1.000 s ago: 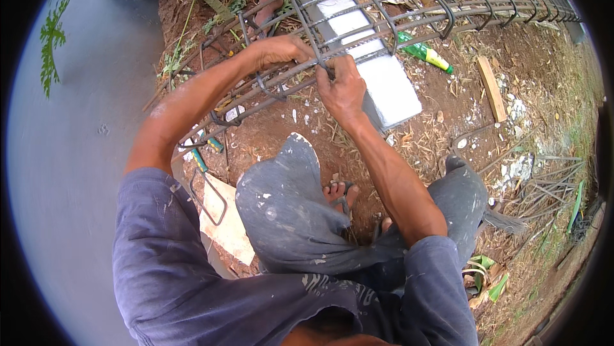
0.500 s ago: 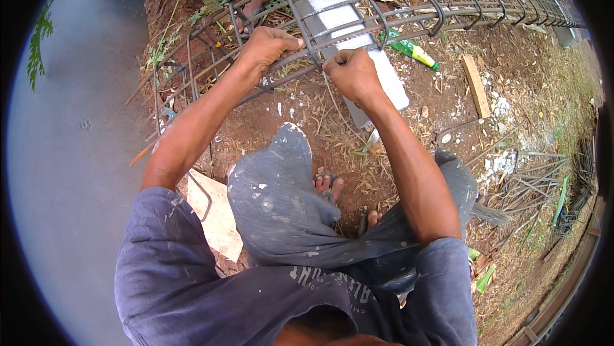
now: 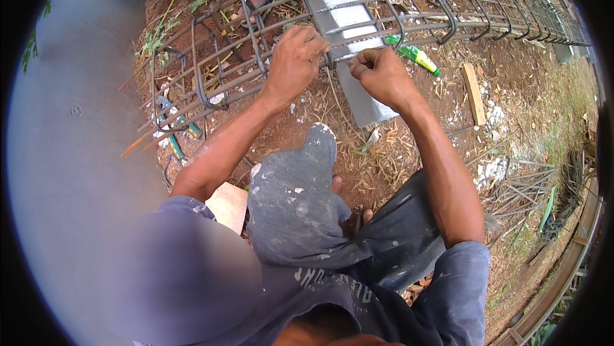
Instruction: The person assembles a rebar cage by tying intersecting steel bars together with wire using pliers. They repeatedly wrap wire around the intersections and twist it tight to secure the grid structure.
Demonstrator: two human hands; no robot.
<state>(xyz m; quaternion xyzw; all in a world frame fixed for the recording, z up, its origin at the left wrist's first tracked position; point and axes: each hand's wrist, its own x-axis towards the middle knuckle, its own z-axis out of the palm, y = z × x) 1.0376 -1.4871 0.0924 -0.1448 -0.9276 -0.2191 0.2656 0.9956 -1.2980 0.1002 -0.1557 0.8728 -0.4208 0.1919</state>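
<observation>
A long cage of steel reinforcing bars [image 3: 416,29] with bent stirrups crosses in front of me. My left hand [image 3: 297,61] is at its near lower bar, beside a stirrup, with the fingers curled closed; what they grip is hidden. Just right of that joint my right hand [image 3: 384,77] is held in a pinch, close to the bar; anything in it is too small to make out. Below the joint hangs a thin strand [image 3: 330,84]. Under the cage lies a long grey and white block [image 3: 361,93], reaching toward me between the hands.
Teal-handled tools [image 3: 182,122] lie by the cage's left end. A green and yellow bottle [image 3: 419,58] and a wooden piece [image 3: 474,94] lie right of the block. Another person's foot [image 3: 259,0] is beyond the cage. A grey wall-like surface [image 3: 77,154] fills the left.
My view has shifted, so the cage sits lower. My left hand has moved right along the bar to the stirrup joint. The right hand stays near the joint, still pinched.
</observation>
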